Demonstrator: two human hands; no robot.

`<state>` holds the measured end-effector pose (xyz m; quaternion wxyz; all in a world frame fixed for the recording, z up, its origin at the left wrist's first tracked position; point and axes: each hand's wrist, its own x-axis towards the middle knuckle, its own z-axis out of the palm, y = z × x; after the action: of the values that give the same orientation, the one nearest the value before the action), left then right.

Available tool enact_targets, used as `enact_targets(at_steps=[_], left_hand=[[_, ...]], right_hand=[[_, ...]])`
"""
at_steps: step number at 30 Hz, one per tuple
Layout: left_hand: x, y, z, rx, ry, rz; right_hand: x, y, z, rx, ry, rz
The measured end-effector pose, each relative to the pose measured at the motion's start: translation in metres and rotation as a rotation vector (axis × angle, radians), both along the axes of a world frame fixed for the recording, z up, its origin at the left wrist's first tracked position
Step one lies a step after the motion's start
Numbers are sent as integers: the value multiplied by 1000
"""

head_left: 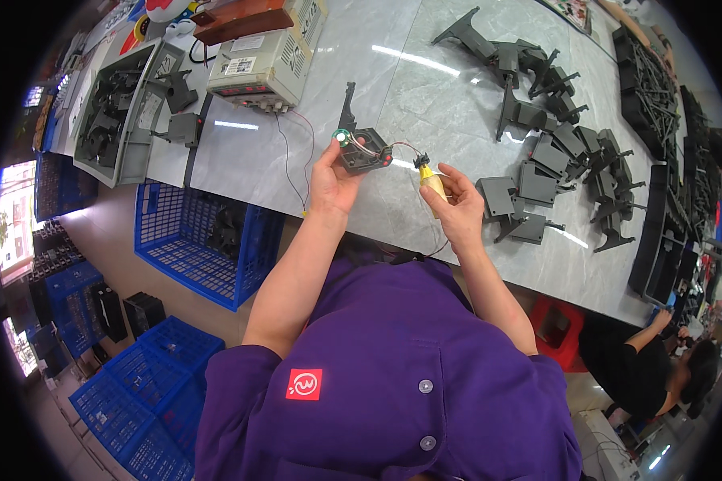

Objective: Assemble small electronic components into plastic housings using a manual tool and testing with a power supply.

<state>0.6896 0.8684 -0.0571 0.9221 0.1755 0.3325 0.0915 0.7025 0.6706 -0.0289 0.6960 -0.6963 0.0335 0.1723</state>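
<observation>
My left hand is closed on a dark grey plastic housing with a long arm pointing away from me. A small round green circuit board sits by my left fingertips, with thin wires running across the housing. My right hand grips a yellow-wrapped connector lead with a black plug at its top. A thin wire arches between the housing and the plug. Both hands are above the near edge of the grey table, in front of my body.
Several dark grey housings lie on the table's right. A bench power supply with thin leads stands at the back left, beside a grey bin of parts. Blue crates are below left. Black trays and another person are at right.
</observation>
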Motion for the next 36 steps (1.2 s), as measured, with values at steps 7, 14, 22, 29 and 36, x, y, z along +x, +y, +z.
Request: enact_targets(at_steps=[7,14,22,29,36], left_hand=[[3,-5,-1,1,45,-26],[8,-12,1,-20,71,-36],[9,-15,-4,-34,70,-32],[10,-16,-4,-39,65,-37],[11,-19,6,-29,76,-39]], right_hand=[[3,-4,-3,-129,5,-11],[5,-7,2,-174,99,-43],[10,-12,-1,-70,242,-59],[10,-14,-4,36,287,-74],[12,-16,2,83,367,-70]])
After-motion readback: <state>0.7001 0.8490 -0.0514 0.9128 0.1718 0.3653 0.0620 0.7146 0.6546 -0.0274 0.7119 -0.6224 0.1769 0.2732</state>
